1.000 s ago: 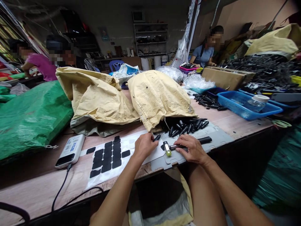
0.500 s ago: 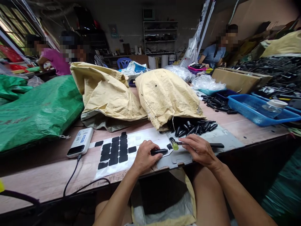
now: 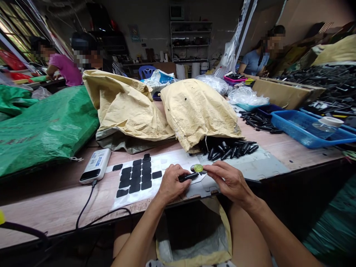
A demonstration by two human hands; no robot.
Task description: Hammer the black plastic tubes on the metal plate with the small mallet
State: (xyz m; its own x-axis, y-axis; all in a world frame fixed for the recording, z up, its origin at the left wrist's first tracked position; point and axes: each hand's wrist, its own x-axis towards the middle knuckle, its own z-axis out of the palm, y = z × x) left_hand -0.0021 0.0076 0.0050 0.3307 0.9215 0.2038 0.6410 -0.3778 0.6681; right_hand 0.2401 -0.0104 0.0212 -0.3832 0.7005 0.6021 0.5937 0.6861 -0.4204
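Note:
My left hand [image 3: 172, 182] is closed around a short black tube [image 3: 189, 177] that points right, low over the white and grey card at the table edge. From the right, my right hand [image 3: 229, 180] grips a small hammer by its handle, most of it hidden by the fingers. The hammer's translucent yellow-green face [image 3: 198, 168] is turned up toward me, just above the tube's end; whether they touch I cannot tell. Behind my hands, a pile of black tubes [image 3: 232, 150] spills from the mouth of a yellow sack [image 3: 200, 107].
Black rounded-square stickers [image 3: 135, 180] cover a white sheet on the left, beside a white power bank [image 3: 96, 165] with a cable. Another yellow sack [image 3: 125, 107], a green sack [image 3: 47, 128] and a blue tray [image 3: 294, 131] stand around. An open sack [image 3: 222, 256] is between my legs.
The hammer head has moved left and turned its yellow-green face upward, over the tube. My right hand has shifted slightly left; my left hand keeps its hold on the tube.

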